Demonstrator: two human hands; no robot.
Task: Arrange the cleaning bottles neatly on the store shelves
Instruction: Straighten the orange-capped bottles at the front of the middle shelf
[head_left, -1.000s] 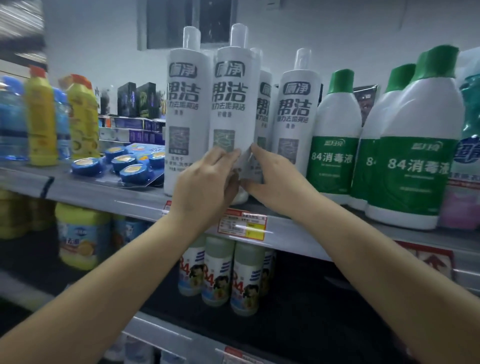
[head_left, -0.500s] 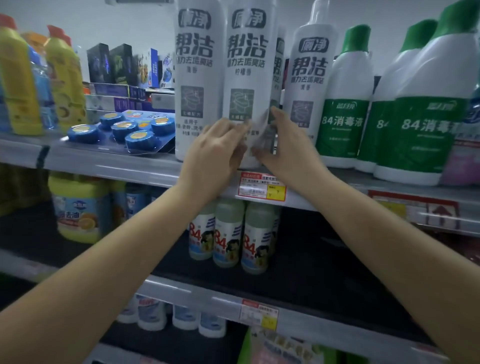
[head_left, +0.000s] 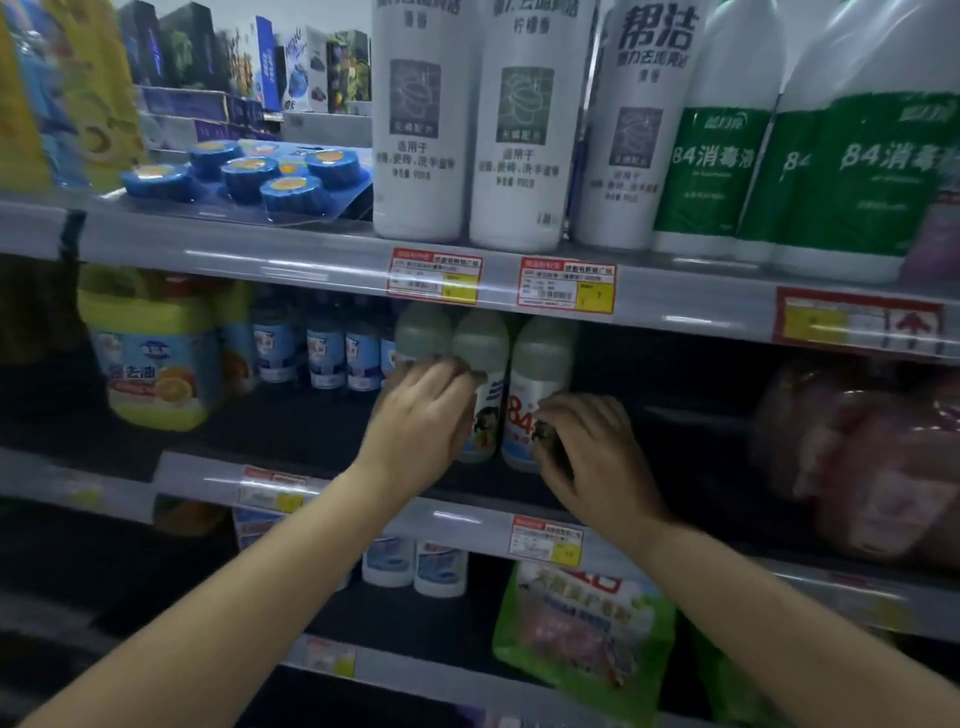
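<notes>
Three small pale-capped "84" bottles stand together on the middle shelf (head_left: 332, 431). My left hand (head_left: 421, 415) curls over the left one (head_left: 423, 332) and covers part of the middle one (head_left: 480, 343). My right hand (head_left: 587, 452) grips the lower front of the right one (head_left: 540, 358) with curled fingers. On the top shelf above, three tall white cleaner bottles (head_left: 524, 130) stand in a row at the front edge, untouched. Large white bottles with green "84" labels (head_left: 857, 182) stand to their right.
A blister pack of blue discs (head_left: 249, 176) lies left of the tall bottles. The middle shelf also holds a yellow tub (head_left: 150, 364), dark blue bottles (head_left: 322, 353) and a pink bag (head_left: 872, 457). A green bag (head_left: 582, 634) sits on the shelf below.
Both hands have let go of the tall white bottle on the top shelf and dropped to the small "84" bottles on the middle shelf. The view has tilted downward.
</notes>
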